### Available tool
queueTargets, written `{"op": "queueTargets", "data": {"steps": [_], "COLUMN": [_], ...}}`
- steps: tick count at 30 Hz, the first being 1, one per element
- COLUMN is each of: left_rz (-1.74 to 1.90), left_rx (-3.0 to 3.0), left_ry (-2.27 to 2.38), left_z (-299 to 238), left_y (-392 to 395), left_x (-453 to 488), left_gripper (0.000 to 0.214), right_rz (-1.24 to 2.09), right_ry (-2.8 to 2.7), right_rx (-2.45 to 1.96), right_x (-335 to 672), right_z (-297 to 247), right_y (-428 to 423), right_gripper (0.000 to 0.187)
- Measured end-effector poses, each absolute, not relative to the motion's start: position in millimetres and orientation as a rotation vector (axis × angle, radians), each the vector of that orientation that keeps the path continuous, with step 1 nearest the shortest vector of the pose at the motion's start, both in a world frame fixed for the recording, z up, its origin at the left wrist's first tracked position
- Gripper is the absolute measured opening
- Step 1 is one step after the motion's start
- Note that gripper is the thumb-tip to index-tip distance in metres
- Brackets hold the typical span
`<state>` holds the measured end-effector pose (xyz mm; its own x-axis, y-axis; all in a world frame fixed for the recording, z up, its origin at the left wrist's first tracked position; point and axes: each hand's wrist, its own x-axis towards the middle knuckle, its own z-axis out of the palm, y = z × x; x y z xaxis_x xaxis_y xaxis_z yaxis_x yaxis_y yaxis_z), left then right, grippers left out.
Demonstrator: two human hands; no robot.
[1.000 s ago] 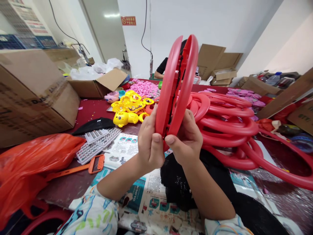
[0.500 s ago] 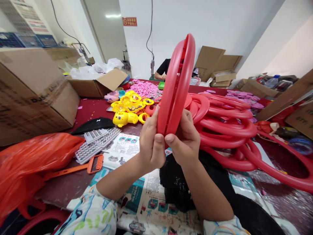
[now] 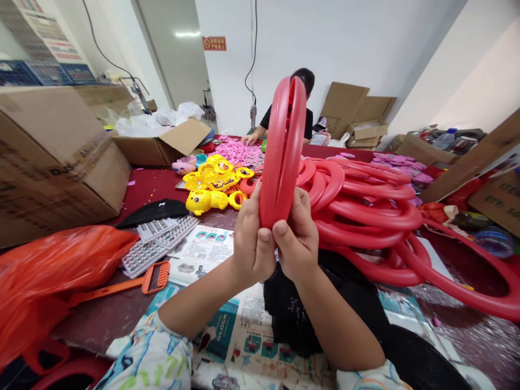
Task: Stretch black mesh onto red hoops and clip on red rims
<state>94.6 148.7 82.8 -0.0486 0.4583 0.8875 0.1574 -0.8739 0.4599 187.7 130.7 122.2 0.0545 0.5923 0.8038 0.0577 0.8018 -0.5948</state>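
Note:
A red plastic ring (image 3: pixel 276 157) stands upright in front of me, seen edge-on. It is made of two halves; they meet near my thumbs, and a dark gap parts them toward the top. My left hand (image 3: pixel 252 244) is closed on its lower left side, thumb against the near edge. Opposite it, my right hand (image 3: pixel 299 233) grips the lower right side, its thumb also on the near edge. Just right of my hands lies a pile of red rings (image 3: pixel 369 216). Under my forearms are a printed sheet (image 3: pixel 244 325) and black mesh cloth (image 3: pixel 341 303).
Yellow toy parts (image 3: pixel 207 200) and pink pieces (image 3: pixel 238 150) lie beyond my hands. At left are a cardboard box (image 3: pixel 60 162), an orange bag (image 3: pixel 60 265), an orange plastic handle (image 3: pixel 156 277) and trays of small parts (image 3: pixel 162 241). Another person (image 3: pixel 266 119) sits across the table.
The gap between the ring's halves has narrowed, closing along the lower part. The ring stands straighter and my right hand has moved slightly left. The other person shows more.

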Motion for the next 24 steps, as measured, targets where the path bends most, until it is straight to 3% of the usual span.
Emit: {"op": "queueTargets", "data": {"steps": [8,11,14,18,22,24], "left_rz": [2.125,2.161,2.086,2.062,2.08,2.048], "left_rx": [2.124,2.184,2.282,2.417,2.475,2.491], "left_ry": [0.538,0.524,0.609,0.824,1.04,1.024], "left_z": [77.9,79.5,89.5,111.4,126.5,126.5], "left_y": [161.6,176.2,182.6,172.2,157.4,151.1], "left_x": [93.1,85.4,76.3,63.2,34.3,9.0], "left_gripper": [0.065,0.078,0.09,0.067,0.063,0.066], "right_rz": [0.512,0.592,0.654,0.652,0.207,-0.166], "right_ry": [-1.483,-1.523,-1.618,-1.757,-1.649,-1.465], "right_rx": [-0.636,-0.693,-0.729,-0.748,-0.769,-0.828], "right_x": [188.3,193.9,204.8,217.6,230.5,241.5], "right_z": [123.9,131.0,139.1,144.7,145.7,147.8], "right_y": [130.4,130.2,129.8,127.3,126.3,127.2], "right_gripper": [0.041,0.04,0.054,0.072,0.051,0.053]}}
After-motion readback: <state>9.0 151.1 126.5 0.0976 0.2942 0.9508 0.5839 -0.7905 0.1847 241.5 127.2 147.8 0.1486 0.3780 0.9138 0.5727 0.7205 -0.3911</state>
